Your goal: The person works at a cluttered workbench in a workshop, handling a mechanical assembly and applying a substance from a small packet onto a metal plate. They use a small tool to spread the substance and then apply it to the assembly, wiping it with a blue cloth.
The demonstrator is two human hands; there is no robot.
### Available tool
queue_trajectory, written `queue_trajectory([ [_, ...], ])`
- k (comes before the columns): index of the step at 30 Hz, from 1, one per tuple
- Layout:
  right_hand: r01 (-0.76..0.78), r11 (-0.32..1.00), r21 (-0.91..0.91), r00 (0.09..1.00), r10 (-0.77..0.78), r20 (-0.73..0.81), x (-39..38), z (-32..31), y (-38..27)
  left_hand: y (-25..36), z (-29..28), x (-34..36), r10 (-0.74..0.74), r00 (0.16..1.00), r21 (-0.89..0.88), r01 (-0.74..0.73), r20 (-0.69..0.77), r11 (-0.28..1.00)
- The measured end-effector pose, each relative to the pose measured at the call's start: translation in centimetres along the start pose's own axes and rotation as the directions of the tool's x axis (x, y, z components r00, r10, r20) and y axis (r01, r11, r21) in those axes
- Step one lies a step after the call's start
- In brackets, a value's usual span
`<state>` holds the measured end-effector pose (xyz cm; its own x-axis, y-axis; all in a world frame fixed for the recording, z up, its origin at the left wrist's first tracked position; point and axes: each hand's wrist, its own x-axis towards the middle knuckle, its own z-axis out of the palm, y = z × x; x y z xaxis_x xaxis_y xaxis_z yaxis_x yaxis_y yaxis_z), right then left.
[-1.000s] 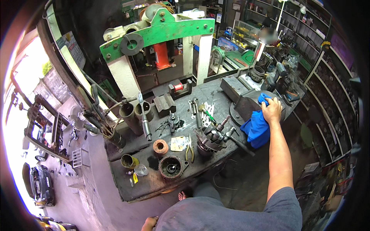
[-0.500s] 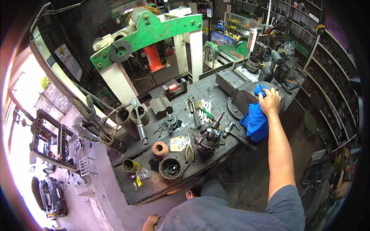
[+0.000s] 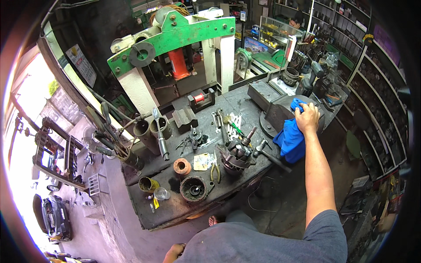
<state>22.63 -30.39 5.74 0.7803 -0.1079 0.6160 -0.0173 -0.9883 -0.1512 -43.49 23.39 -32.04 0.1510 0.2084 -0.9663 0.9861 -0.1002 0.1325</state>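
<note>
At the right end of the workbench (image 3: pixel 166 215), my right arm is stretched out. My right hand (image 3: pixel 308 117) is closed on a blue cloth (image 3: pixel 290 141), which drapes down the near side of a big dark bench vise (image 3: pixel 280 108). A tuft of the cloth sticks up by the fingers. Low in the picture, my left hand (image 3: pixel 176 250) hangs by the front of my grey shirt, away from the bench; its fingers are hardly visible. Left of the cloth lies a hammer (image 3: pixel 272 155), beside a greasy gear assembly (image 3: pixel 237 153) with an upright shaft.
Pliers (image 3: pixel 215 172), a round metal housing (image 3: pixel 193 189), a copper-coloured ring (image 3: pixel 181 166), a clear plastic cup (image 3: pixel 162 193) and several wrenches (image 3: pixel 234 122) lie on the bench. A green-and-white press frame (image 3: pixel 184 41) rises behind. A cordless drill (image 3: pixel 312 76) stands beyond the vise.
The view has shifted slightly. My left hand has drawn in closer against the shirt. My right hand stays on the blue cloth at the vise.
</note>
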Motion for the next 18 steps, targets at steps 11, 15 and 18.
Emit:
queue_trajectory([
  [11, 0.003, 1.000, 0.020, 1.000, -0.003, -0.018, -0.1, -0.3, -0.1, -1.1, 0.2, 1.8, 0.156, 0.985, 0.246, -0.136, -0.068, 0.960],
  [15, -0.002, 1.000, 0.031, 1.000, 0.003, -0.023, -0.2, -0.1, 0.0, -1.0, 1.0, 1.2, 0.034, 0.996, 0.083, -0.027, -0.085, 0.996],
  [18, -0.008, 0.999, 0.035, 1.000, 0.008, -0.018, -0.2, -0.1, 0.0, -0.6, 1.0, 0.6, -0.016, 1.000, 0.009, 0.016, -0.021, 1.000],
])
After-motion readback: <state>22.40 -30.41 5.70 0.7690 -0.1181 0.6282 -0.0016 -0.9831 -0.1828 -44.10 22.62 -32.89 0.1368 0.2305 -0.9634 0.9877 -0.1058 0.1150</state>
